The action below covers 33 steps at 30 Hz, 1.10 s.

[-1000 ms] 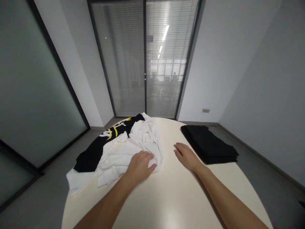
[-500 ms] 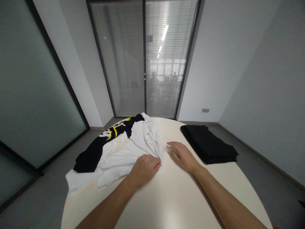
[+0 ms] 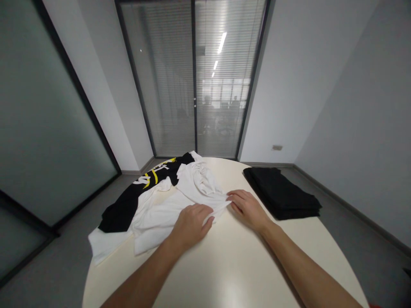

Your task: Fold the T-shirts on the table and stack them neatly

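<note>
A rumpled white garment [image 3: 180, 196] lies on the left half of a round cream table [image 3: 231, 265]. My left hand [image 3: 191, 222] rests on its near right edge, fingers curled and pinching the cloth. Just to the right, my right hand [image 3: 248, 207] pinches a pulled-out corner of the same white garment between thumb and fingers. A black garment with yellow and white print [image 3: 138, 192] lies under and behind the white one.
A neat stack of folded black cloth [image 3: 281, 192] sits at the table's far right. More white cloth [image 3: 102, 244] hangs over the left edge. Glass doors with blinds stand beyond the table, and grey floor surrounds it.
My right hand moved left from the bare tabletop and took hold of the white garment's edge, drawing out a corner. My left hand shifted slightly along the same edge.
</note>
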{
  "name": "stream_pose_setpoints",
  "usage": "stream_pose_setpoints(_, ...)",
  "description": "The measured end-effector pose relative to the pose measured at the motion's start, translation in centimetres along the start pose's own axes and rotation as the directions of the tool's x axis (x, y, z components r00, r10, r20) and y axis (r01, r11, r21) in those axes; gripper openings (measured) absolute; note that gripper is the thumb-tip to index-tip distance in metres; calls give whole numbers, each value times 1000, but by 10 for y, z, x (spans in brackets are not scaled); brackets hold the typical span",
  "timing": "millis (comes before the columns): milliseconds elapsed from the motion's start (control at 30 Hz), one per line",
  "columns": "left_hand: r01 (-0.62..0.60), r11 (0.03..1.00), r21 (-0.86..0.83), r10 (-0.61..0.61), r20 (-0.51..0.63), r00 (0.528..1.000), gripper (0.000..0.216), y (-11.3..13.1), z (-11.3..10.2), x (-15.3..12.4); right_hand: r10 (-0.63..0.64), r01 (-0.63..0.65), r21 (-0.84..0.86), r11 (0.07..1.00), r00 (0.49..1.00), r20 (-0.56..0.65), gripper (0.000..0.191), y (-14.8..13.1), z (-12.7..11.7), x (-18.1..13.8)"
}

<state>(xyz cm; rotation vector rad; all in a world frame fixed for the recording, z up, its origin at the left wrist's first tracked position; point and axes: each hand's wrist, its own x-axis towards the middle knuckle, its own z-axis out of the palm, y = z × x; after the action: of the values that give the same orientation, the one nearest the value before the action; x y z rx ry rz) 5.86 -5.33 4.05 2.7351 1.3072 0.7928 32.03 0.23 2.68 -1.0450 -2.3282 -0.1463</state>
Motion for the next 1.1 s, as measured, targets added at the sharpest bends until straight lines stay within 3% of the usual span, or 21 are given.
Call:
stream_pose_setpoints(100,94,994,50,-93,-11,996,20,-4,-3,0,172,-179,-85,980,981,-87,21,16,-3,-7)
stream_pose_setpoints(200,129,988,89,-133,30,991,23,-6,-4,0,376,-395,-139,908,916,-141,21,31,-4,-16)
stream_pose_setpoints(300,107,988,108,-119,113,986,19,-6,-4,0,470,-484,-169,859,875,-119,21,40,-1,-23)
stream_pose_setpoints(433,86,988,126,-104,145,984,10,-5,-3,1,369,-371,-125,920,928,-45,30,35,3,-21)
stream_pose_setpoints(600,107,991,82,-110,34,993,15,-4,-3,1,100,-100,-2,995,993,66,37,17,1,-13)
stream_pose_setpoints(700,83,997,6,-83,18,996,19,-3,-4,1,138,-139,2,990,989,42,32,14,-2,-11)
stream_pose_setpoints(800,109,994,-20,-109,6,994,23,-3,-4,0,343,-345,-40,938,938,-43,33,15,-8,-10)
stream_pose_setpoints(933,171,985,5,-171,39,984,24,-9,1,-1,619,-621,-26,783,783,-66,31,19,-13,-12)
stream_pose_setpoints(1000,167,986,-10,-166,73,983,25,-13,5,-2,672,-672,5,740,740,-32,32,20,-11,-13)
stream_pose_setpoints(1100,140,989,-40,-136,102,985,31,-16,8,-5,674,-673,40,738,738,-21,38,23,-5,-15)
